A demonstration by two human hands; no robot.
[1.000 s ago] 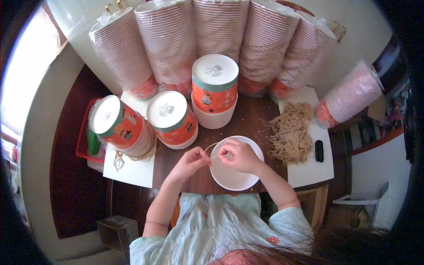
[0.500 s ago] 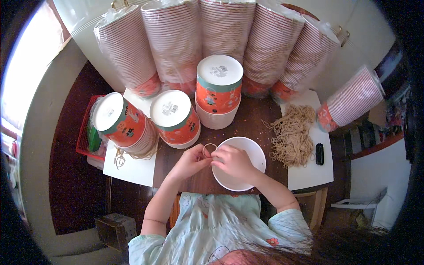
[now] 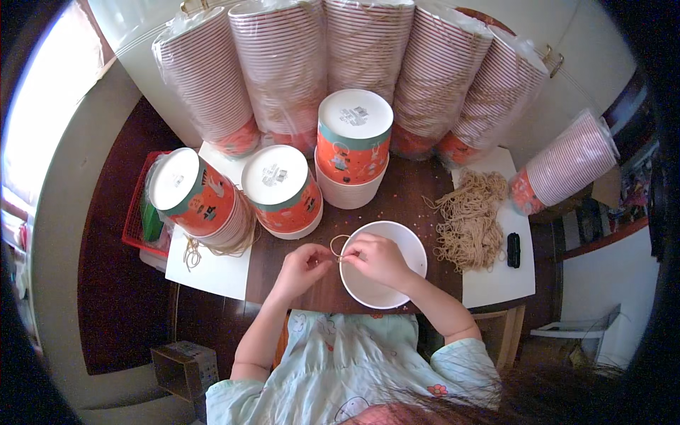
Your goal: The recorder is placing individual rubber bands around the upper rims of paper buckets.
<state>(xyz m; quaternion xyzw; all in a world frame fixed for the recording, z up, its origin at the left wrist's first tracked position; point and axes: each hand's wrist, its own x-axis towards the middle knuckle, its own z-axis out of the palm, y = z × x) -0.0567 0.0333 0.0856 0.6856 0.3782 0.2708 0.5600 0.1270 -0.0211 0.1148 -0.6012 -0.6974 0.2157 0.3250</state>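
My right hand [image 3: 374,256] pinches a thin tan cord loop [image 3: 336,239] over the left rim of a white paper bucket [image 3: 379,297]. The loop stands up between my two hands. Just left of it is my left hand [image 3: 303,270], its fingers curled but parted, the thumb and index tips close to the cord. I see nothing held in the left hand. The bucket has its mouth up, and its inside is white with a few tiny specks.
Upturned orange-and-green paper buckets [image 3: 276,176] stand in stacks behind my hands. Tall plastic-wrapped bucket stacks [image 3: 365,53] line the back. A heap of tan cords [image 3: 471,223] lies on the right, beside a small black object [image 3: 513,250]. Far left is a red basket [image 3: 134,212].
My left hand has drawn slightly left, away from the right fingers, and its fingers have loosened. The cord loop stays in the right hand and shows more fully.
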